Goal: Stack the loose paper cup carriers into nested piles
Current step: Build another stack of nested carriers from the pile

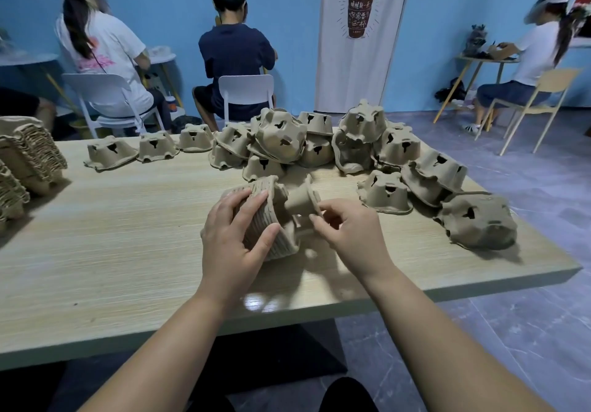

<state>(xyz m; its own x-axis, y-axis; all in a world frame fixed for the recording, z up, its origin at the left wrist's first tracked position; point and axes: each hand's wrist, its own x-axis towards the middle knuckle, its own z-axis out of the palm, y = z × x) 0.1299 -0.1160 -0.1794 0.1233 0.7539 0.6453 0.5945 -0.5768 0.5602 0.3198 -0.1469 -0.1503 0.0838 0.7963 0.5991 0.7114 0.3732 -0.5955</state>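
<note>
My left hand [238, 235] grips a nested pile of brown pulp cup carriers [271, 216] lying on its side on the wooden table [128, 251]. Just to its right, my right hand [347, 231] pinches the rim of a single carrier [302, 202] whose cups point toward the open end of that pile. Several loose carriers [319, 143] are heaped upside down across the far middle and right of the table, and three more [110, 152] sit in a row at the far left.
Finished nested stacks [28, 155] lie at the table's left edge. One crumpled carrier [478, 221] sits near the right edge. Three people sit on chairs at small tables behind, by the blue wall. A coffee banner [361, 27] hangs there.
</note>
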